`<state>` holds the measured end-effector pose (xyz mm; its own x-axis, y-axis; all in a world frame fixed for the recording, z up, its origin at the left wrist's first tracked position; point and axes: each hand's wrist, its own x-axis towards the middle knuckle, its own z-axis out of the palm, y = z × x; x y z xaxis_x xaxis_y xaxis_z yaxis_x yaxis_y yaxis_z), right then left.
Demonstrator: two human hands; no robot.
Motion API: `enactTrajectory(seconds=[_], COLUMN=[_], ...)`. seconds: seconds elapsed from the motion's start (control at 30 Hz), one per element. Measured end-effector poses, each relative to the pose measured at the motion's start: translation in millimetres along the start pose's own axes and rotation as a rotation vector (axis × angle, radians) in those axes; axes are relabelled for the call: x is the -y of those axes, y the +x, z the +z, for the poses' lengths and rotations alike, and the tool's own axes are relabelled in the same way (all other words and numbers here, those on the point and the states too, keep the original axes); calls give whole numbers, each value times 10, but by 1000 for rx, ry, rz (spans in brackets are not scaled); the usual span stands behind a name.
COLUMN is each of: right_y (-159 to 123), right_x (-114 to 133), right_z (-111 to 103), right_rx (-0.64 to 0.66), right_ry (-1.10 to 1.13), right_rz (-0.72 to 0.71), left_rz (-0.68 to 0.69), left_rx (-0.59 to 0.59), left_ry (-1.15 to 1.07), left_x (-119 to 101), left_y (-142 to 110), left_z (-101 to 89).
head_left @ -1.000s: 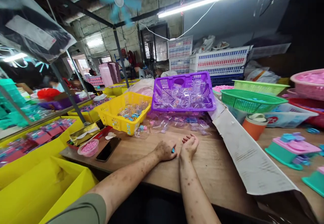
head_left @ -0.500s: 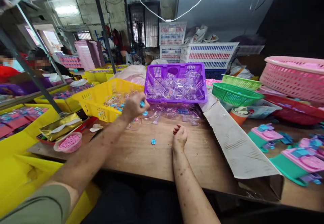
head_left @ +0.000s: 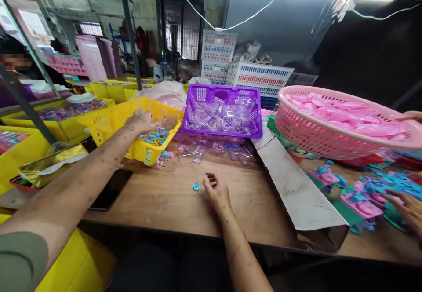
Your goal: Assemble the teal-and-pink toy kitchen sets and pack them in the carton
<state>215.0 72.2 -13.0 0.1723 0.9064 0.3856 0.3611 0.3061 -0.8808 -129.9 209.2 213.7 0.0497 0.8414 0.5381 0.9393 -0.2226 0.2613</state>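
My left hand [head_left: 141, 121] reaches into the yellow basket [head_left: 108, 118], fingers curled down over the small blue pieces and clear shells inside; what it grips is hidden. My right hand [head_left: 216, 191] rests on the wooden table [head_left: 165, 199] with fingers loosely curled, holding nothing that I can see. A small blue round piece [head_left: 196, 186] lies on the table just left of that hand. Behind stands a tilted purple basket [head_left: 253, 129] full of clear plastic shells, with more shells [head_left: 211, 149] spilled in front of it.
A pink basket [head_left: 306, 138] of pink parts is held up at the right by another person, whose other hand [head_left: 407, 208] lies among teal and pink toy parts [head_left: 359, 199]. A cardboard strip [head_left: 290, 191] divides the table. A black phone [head_left: 112, 188] and yellow bins [head_left: 20, 151] sit left.
My left hand moved from above the table into the yellow basket. My right hand uncurled a little and slid toward the blue piece. The pink basket was lifted in from the right.
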Motion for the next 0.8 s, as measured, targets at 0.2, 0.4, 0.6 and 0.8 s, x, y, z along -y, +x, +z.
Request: enactTrajectory(seconds=[0.2, 0.4, 0.6, 0.8], right_y=[-388, -415, 136, 16], right_x=[494, 1447, 1719, 1563], right_z=[118, -1142, -2234, -2014], right_rx=[239, -242, -526, -516], right_ry=[-152, -562, -1160, -1189], right_rz=[-190, -589, -322, -536], left_rz=[419, 556, 559, 597], left_rx=[422, 546, 641, 558], left_ry=[-281, -390, -277, -268], left_x=[-837, -984, -894, -861], left_y=[-631, -1712, -2050, -2080], left_z=[198, 1145, 1430, 1305])
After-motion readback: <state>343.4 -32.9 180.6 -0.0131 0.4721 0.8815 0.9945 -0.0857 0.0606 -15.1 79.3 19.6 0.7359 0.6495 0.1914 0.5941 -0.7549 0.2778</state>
